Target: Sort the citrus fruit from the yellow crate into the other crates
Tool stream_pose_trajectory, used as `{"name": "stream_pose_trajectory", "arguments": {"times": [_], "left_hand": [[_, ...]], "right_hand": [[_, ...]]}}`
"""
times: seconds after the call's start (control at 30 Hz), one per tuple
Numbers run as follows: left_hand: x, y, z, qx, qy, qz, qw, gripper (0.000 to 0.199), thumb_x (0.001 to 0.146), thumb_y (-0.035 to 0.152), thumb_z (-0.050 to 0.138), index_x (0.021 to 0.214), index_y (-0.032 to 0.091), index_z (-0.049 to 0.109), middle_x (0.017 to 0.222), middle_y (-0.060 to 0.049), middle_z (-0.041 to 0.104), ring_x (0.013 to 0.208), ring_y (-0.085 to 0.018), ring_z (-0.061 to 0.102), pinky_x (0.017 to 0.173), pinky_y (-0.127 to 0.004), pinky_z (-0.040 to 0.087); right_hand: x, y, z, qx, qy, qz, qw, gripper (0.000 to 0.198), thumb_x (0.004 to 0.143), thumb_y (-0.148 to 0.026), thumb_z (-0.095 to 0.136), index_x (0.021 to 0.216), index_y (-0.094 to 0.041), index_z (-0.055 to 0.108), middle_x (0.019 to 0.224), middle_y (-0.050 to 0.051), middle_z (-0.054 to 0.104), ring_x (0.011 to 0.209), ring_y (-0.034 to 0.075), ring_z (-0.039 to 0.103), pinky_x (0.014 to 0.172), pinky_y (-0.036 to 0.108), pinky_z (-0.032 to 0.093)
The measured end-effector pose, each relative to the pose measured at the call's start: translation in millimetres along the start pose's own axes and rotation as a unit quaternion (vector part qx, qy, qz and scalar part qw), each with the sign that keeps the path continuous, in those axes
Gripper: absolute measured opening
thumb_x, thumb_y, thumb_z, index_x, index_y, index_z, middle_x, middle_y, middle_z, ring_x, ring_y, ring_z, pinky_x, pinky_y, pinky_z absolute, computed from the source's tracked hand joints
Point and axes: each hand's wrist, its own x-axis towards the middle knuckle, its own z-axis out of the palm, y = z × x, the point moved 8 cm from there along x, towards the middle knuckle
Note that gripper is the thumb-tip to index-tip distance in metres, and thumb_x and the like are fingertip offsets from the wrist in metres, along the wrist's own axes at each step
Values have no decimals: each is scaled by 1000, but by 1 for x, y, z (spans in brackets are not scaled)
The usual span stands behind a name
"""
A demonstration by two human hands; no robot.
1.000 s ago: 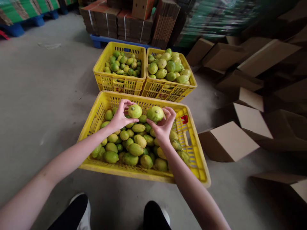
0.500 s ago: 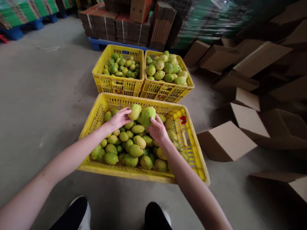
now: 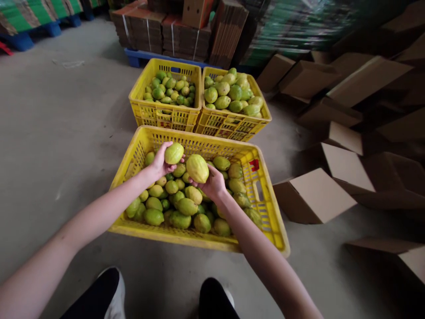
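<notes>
My left hand (image 3: 162,160) is closed around a yellow-green lemon (image 3: 174,153), its palm turned up. A larger pale yellow-green lemon (image 3: 197,168) rests in the curled fingers of my right hand (image 3: 213,182), a short gap from the first one. Both hands are above a wide, shallow yellow crate (image 3: 195,241), inside which many green and yellow lemons (image 3: 187,206) lie loose. The undersides of both held lemons are hidden by my fingers.
Behind stand two yellow crates, the left crate (image 3: 166,116) and the right crate (image 3: 234,126), both holding lemons. Open cardboard boxes (image 3: 322,195) crowd the floor at right. Bundled flat cartons (image 3: 146,33) sit on a blue pallet (image 3: 134,57) at the back. My shoes (image 3: 116,297) are below.
The two lemons have moved apart and turned over in my hands. My left hand has shifted left with its lemon, and my right hand has come slightly left and lower.
</notes>
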Motion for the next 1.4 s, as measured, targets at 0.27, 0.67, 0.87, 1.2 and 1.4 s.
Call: {"name": "stream_pose_trajectory", "arguments": {"times": [0.27,0.67,0.87,1.2,1.4], "left_hand": [[4,-19,-2,-50,22,-85,995,42,102,46,42,110,11,65,59,-5,62,38,-13,55,32,-17,43],[15,-17,-14,184,45,63,980,21,92,31,68,105,19,57,96,-6,69,80,-19,67,72,-28,57],[6,13,-4,303,15,291,907,57,56,17,93,104,22,63,115,-6,64,117,-26,60,104,-36,47],[-27,26,22,421,-25,452,786,44,67,21,89,108,25,73,129,-10,54,129,-29,54,121,-44,35],[-18,31,10,320,3,382,867,50,63,29,92,111,23,76,114,-6,63,109,-24,64,98,-34,55]], "right_hand": [[-5,-14,-2,84,17,-36,996,22,93,-44,62,96,-21,64,79,4,75,63,19,69,53,29,61],[5,-11,-33,-119,148,-95,977,33,77,-44,78,94,-25,58,82,1,70,69,19,69,47,27,57],[-18,-45,-32,-302,204,-330,871,62,49,-23,90,102,-27,58,104,1,66,106,24,62,89,36,57],[-23,-48,-28,-293,182,-351,870,64,55,-16,86,110,-33,58,132,2,56,132,27,48,93,37,56],[-16,-50,-29,-224,139,-337,904,66,53,-23,88,111,-30,59,120,1,64,110,23,63,92,37,57]]}}
